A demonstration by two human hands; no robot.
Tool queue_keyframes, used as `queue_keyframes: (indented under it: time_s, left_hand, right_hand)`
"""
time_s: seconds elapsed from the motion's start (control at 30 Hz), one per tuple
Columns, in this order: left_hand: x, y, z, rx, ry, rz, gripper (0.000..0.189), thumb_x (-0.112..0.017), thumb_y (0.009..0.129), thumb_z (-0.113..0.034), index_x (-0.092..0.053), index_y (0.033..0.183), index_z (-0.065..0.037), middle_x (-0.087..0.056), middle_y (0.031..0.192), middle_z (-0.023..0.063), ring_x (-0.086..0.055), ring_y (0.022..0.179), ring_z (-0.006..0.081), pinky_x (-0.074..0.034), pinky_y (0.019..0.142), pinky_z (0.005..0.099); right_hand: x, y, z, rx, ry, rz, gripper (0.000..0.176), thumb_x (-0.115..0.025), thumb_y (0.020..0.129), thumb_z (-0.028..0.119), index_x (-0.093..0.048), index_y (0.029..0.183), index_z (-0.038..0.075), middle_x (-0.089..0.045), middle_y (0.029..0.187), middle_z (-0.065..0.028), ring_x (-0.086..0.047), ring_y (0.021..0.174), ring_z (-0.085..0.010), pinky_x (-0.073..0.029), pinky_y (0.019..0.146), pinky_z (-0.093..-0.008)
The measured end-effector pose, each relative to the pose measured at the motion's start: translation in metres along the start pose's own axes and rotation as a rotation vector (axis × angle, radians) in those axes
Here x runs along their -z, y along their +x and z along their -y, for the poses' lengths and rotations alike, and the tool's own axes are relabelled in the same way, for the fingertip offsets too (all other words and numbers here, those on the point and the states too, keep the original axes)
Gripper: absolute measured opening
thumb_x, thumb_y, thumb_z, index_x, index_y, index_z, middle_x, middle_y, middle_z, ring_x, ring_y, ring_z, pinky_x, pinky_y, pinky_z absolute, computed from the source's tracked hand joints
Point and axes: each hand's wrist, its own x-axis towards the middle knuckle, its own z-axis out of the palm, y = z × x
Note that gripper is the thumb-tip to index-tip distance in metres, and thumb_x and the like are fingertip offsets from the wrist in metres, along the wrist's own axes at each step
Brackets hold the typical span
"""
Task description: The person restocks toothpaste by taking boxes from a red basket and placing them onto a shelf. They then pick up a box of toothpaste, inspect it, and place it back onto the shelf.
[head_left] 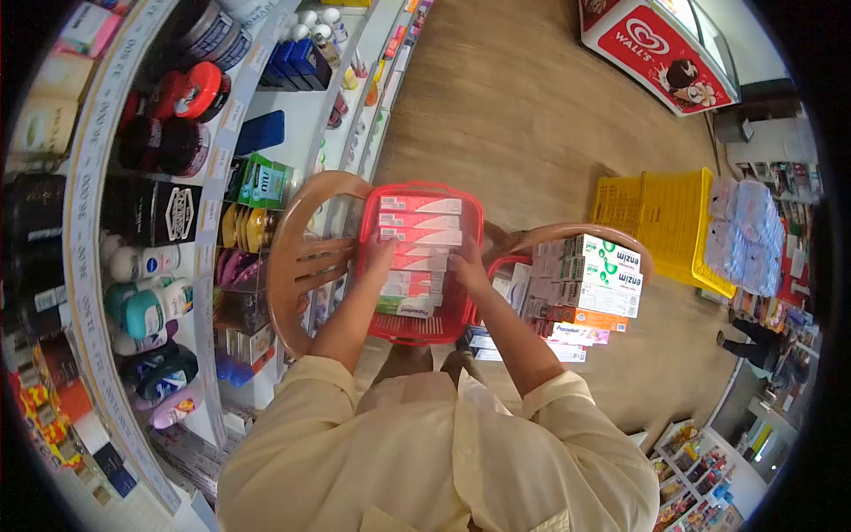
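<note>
In front of me a red plastic basket [417, 335] rests on a brown plastic chair [295, 257]. Inside it lies a row of white and red toothpaste boxes [419, 237], with a green and white toothpaste box [408, 306] at the near end. My left hand [381, 257] is closed at the left ends of the boxes, its thumb on top. My right hand [467, 268] grips the opposite ends, fingers partly hidden down inside the basket. To the right, a second red basket [498, 264] is stacked with Enzim and Pepsodent toothpaste boxes [610, 277].
Shelves [155, 222] of toiletries run along my left, with a dark blue phone-like slab [260, 133] on one. Yellow crates [660, 213] and wrapped bottle packs [746, 235] stand at right. A red ice-cream freezer [656, 53] is at the far right. Wooden-look floor [505, 106] lies ahead.
</note>
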Motion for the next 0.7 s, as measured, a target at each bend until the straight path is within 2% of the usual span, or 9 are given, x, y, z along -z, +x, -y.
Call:
queue_keyframes:
  time_s: [0.03, 0.13, 0.17, 0.23, 0.37, 0.47, 0.57, 0.63, 0.7]
  left_hand:
    - [-0.002, 0.005, 0.004, 0.009, 0.002, 0.007, 0.051, -0.068, 0.080, -0.033, -0.060, 0.124, -0.006, -0.067, 0.112, 0.0137, -0.063, 0.106, 0.0269, -0.048, 0.090, 0.0373]
    - [-0.009, 0.028, 0.029, 0.089, 0.057, -0.001, 0.063, -0.070, 0.078, -0.028, -0.051, 0.132, -0.002, -0.063, 0.120, 0.0174, -0.061, 0.110, 0.0297, -0.047, 0.094, 0.0401]
    - [-0.014, 0.038, 0.045, 0.052, 0.138, -0.045, 0.062, -0.068, 0.080, -0.031, -0.051, 0.134, -0.007, -0.063, 0.122, 0.0162, -0.060, 0.112, 0.0294, -0.046, 0.095, 0.0395]
    - [-0.020, 0.053, 0.071, 0.020, 0.222, -0.088, 0.062, -0.067, 0.081, -0.034, -0.051, 0.137, -0.011, -0.062, 0.125, 0.0149, -0.060, 0.113, 0.0291, -0.045, 0.096, 0.0389]
    - [-0.026, 0.058, 0.081, 0.044, 0.262, -0.121, 0.066, -0.068, 0.081, -0.034, -0.048, 0.140, -0.010, -0.060, 0.128, 0.0171, -0.059, 0.116, 0.0305, -0.045, 0.097, 0.0394]
    - [-0.030, 0.068, 0.095, 0.036, 0.283, -0.181, 0.063, -0.070, 0.080, -0.032, -0.051, 0.135, -0.007, -0.064, 0.122, 0.0160, -0.061, 0.111, 0.0290, -0.047, 0.094, 0.0386]
    - [-0.020, 0.053, 0.077, 0.059, 0.097, -0.109, 0.054, -0.072, 0.079, -0.028, -0.058, 0.125, -0.004, -0.067, 0.112, 0.0125, -0.064, 0.101, 0.0238, -0.050, 0.086, 0.0355]
    - [-0.017, 0.045, 0.073, 0.090, -0.013, -0.045, 0.048, -0.073, 0.079, -0.026, -0.062, 0.119, -0.003, -0.068, 0.107, 0.0101, -0.064, 0.095, 0.0206, -0.051, 0.082, 0.0337]
    - [-0.015, 0.037, 0.075, 0.023, -0.146, -0.087, 0.045, -0.077, 0.075, -0.021, -0.063, 0.114, -0.003, -0.068, 0.104, 0.0081, -0.063, 0.089, 0.0167, -0.051, 0.077, 0.0316]
  right_hand:
    - [0.001, 0.008, -0.004, 0.045, 0.102, 0.065, 0.082, -0.061, 0.087, 0.004, -0.013, 0.153, 0.007, -0.041, 0.145, -0.0205, -0.044, 0.130, -0.0286, -0.042, 0.102, -0.0358]
    - [0.002, 0.022, -0.006, 0.076, 0.056, 0.119, 0.084, -0.060, 0.085, 0.003, -0.011, 0.153, 0.004, -0.043, 0.144, -0.0195, -0.045, 0.130, -0.0257, -0.038, 0.105, -0.0337]
    - [-0.001, 0.025, -0.004, 0.070, 0.058, 0.118, 0.084, -0.060, 0.085, 0.003, -0.011, 0.153, 0.004, -0.043, 0.144, -0.0195, -0.045, 0.130, -0.0257, -0.038, 0.105, -0.0337]
    - [-0.012, 0.019, 0.019, -0.080, -0.207, -0.040, 0.083, -0.060, 0.084, 0.000, -0.013, 0.153, 0.007, -0.046, 0.140, -0.0173, -0.050, 0.123, -0.0255, -0.042, 0.100, -0.0343]
    - [-0.015, 0.012, 0.036, -0.109, -0.058, -0.029, 0.075, -0.061, 0.083, -0.002, -0.024, 0.147, 0.009, -0.053, 0.129, -0.0151, -0.056, 0.112, -0.0242, -0.046, 0.094, -0.0343]
    - [-0.007, 0.017, 0.018, 0.008, -0.061, 0.007, 0.064, -0.062, 0.082, -0.003, -0.033, 0.137, 0.010, -0.057, 0.120, -0.0130, -0.060, 0.100, -0.0224, -0.050, 0.084, -0.0349]
    - [-0.005, 0.006, 0.023, 0.134, -0.364, -0.082, 0.056, -0.067, 0.079, 0.000, -0.039, 0.127, 0.009, -0.062, 0.110, -0.0152, -0.064, 0.093, -0.0266, -0.052, 0.079, -0.0377]
    - [0.001, 0.002, 0.018, 0.249, -0.719, -0.124, 0.052, -0.072, 0.074, 0.006, -0.044, 0.118, 0.009, -0.065, 0.101, -0.0184, -0.066, 0.089, -0.0337, -0.052, 0.076, -0.0417]
    - [0.003, -0.005, 0.015, 0.280, -0.682, -0.128, 0.050, -0.074, 0.071, 0.010, -0.047, 0.113, 0.010, -0.065, 0.094, -0.0202, -0.066, 0.092, -0.0390, -0.052, 0.079, -0.0441]
